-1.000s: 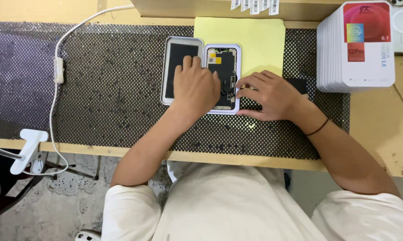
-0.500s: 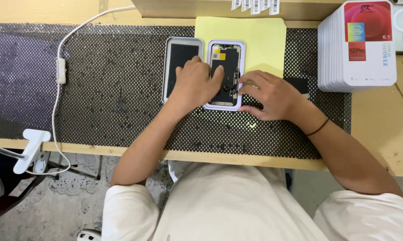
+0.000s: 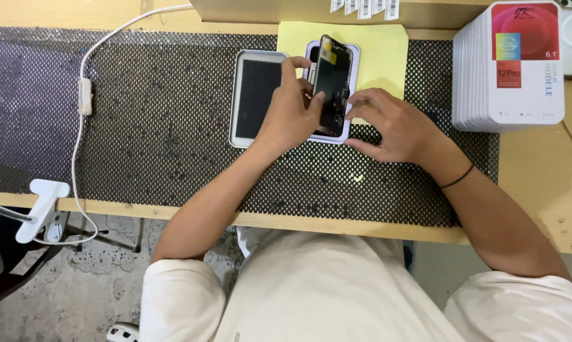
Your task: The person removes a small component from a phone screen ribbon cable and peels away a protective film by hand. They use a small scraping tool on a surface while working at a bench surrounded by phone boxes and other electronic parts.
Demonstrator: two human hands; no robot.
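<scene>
- Left hand [image 3: 290,114]: fingers closed on the left edge of a dark phone screen panel [image 3: 332,82], index finger stretched along its upper part, thumb against its lower left side.
- Phone screen panel: tilted up off the phone frame [image 3: 352,95], lower end just above the frame; sits near the far edge of the desk, about the middle of its width.
- Right hand [image 3: 393,123]: fingers bent, fingertips touching the right edge of the frame and the lower right of the panel; whether they pinch or only press, cannot tell. A black band circles the wrist.
- Phone frame: pale lilac, flat, upper half on a yellow paper sheet [image 3: 384,54], lower half on the black mesh mat [image 3: 159,120].
- Second phone [image 3: 255,98]: white-rimmed, dark glass up, lying just left of the frame, partly under the left hand.
- Black mesh mat: covers most of the desk [image 3: 539,183], reaching its near edge.
- Stack of white boxes [image 3: 510,63]: at the far right corner of the desk, red panel on the top one.
- White cable [image 3: 83,114]: crosses the left end of the mat to a white clamp [image 3: 39,206] at the near left edge.
</scene>
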